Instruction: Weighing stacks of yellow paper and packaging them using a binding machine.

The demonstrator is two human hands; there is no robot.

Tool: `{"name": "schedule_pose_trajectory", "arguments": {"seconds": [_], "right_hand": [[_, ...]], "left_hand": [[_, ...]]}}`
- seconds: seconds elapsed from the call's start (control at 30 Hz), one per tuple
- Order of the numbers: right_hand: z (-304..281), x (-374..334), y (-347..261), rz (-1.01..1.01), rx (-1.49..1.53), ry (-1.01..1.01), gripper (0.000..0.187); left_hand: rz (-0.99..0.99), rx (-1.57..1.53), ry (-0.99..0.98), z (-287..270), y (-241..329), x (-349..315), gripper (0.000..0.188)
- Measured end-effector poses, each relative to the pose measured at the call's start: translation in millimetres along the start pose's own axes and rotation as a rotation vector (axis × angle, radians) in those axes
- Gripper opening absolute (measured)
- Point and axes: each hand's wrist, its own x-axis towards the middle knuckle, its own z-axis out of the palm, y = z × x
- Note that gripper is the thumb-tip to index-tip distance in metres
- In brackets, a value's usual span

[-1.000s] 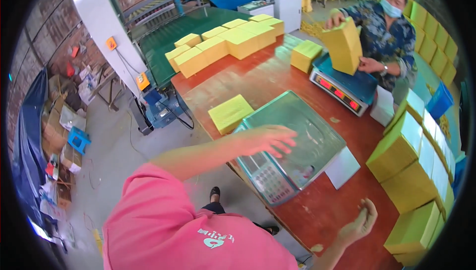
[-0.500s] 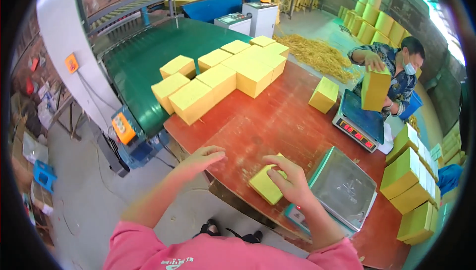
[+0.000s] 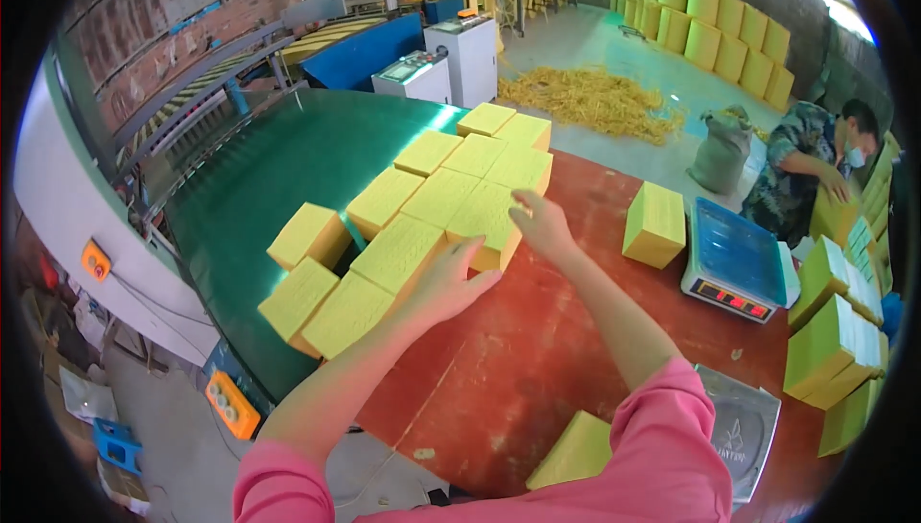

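Both my arms reach forward over the red table to a cluster of several yellow blocks, which look like stacked paper. My left hand (image 3: 451, 283) is at the near side of the front block (image 3: 483, 210), thumb and fingers apart. At that block's right edge is my right hand (image 3: 545, 227), its fingers slightly bent and spread. Neither hand has closed on it; I cannot tell whether the fingertips touch. Another yellow block (image 3: 574, 451) lies near my body beside a scale (image 3: 743, 422), partly covered by my right sleeve.
A green conveyor belt (image 3: 278, 163) runs under the cluster's far-left part. On the red table (image 3: 537, 341), a lone block (image 3: 655, 224) stands beside a blue-topped scale (image 3: 739, 254). A co-worker (image 3: 801, 173) holds a block at the right, near stacked blocks (image 3: 825, 355).
My hands have moved forward from the near table edge to the cluster. The view has shifted. The co-worker has moved a block from the blue scale toward the right-hand stacks.
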Motion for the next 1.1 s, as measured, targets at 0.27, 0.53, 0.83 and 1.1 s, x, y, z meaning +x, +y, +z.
{"name": "schedule_pose_trajectory", "arguments": {"seconds": [0.27, 0.53, 0.83, 1.1], "right_hand": [[43, 164, 138, 0.091, -0.538, 0.136, 0.055], [64, 155, 160, 0.160, -0.696, 0.024, 0.055], [36, 44, 87, 0.209, -0.734, -0.120, 0.052], [24, -133, -8, 0.230, -0.801, -0.033, 0.059]], "left_hand": [[0.118, 0.615, 0.068, 63, -64, 160, 0.081], [0.221, 0.638, 0.083, 90, -84, 165, 0.089], [0.122, 0.503, -0.061, 87, -31, 38, 0.093], [0.183, 0.414, -0.148, 69, 9, -147, 0.094]]}}
